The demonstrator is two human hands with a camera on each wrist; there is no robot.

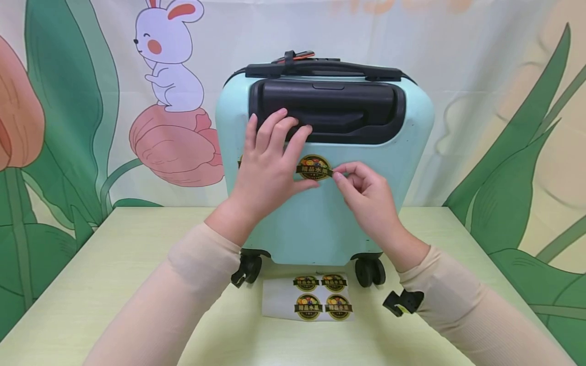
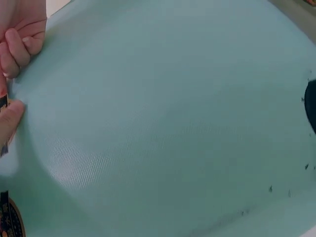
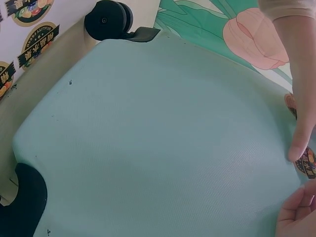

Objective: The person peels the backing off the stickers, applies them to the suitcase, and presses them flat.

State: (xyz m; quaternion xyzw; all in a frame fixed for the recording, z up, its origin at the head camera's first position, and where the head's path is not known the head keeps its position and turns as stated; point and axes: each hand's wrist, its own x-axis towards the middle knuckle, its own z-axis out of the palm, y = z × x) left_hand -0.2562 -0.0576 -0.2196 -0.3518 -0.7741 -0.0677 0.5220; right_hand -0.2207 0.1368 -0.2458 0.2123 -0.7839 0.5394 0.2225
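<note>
A round black-and-gold fruit sticker lies against the front of a mint-green suitcase, below its black handle recess. My right hand pinches the sticker's right end between thumb and forefinger. Spread over the suitcase, my left hand has its fingertips at the handle recess and its thumb just under the sticker's lower left. A second sticker on the suitcase shows in the left wrist view; in the head view my left hand mostly hides it. The right wrist view catches the pinched sticker between both hands.
On the table, in front of the suitcase, lies a white sheet bearing several more stickers. The suitcase stands on black wheels. A black strap clip sits by my right sleeve. Behind hangs a printed cloth.
</note>
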